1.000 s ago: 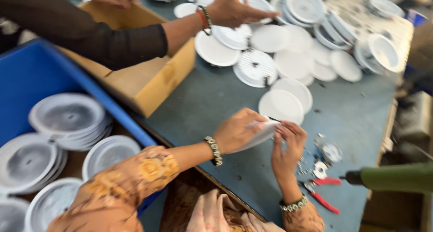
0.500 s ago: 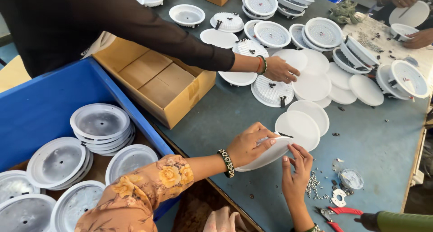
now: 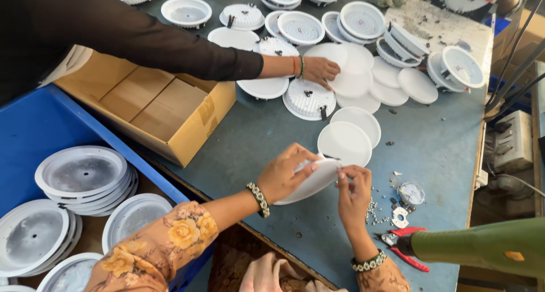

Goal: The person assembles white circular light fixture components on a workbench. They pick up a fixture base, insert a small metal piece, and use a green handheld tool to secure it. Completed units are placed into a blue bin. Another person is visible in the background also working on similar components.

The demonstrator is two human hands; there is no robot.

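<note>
Beside the open brown cardboard box [image 3: 170, 113], left hand [image 3: 286, 175] and right hand [image 3: 353, 192] both grip a white disc [image 3: 309, 181].

I see a white disc [image 3: 311, 178], grey-blue tabletop [image 3: 443, 150], blue bin [image 3: 40, 127], brown box [image 3: 164, 107], red pliers [image 3: 406, 252], yellow-flowered sleeve [image 3: 164, 246].

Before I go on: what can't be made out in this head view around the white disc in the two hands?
- White disc: its near face, hidden by the left hand.
- Right hand: whatever its fingertips pinch at the disc rim, too small to tell.
- Small screws: type unclear, too small.
- Red-handled pliers: partly covered by a green tool, itself cut off by the right edge.
</note>
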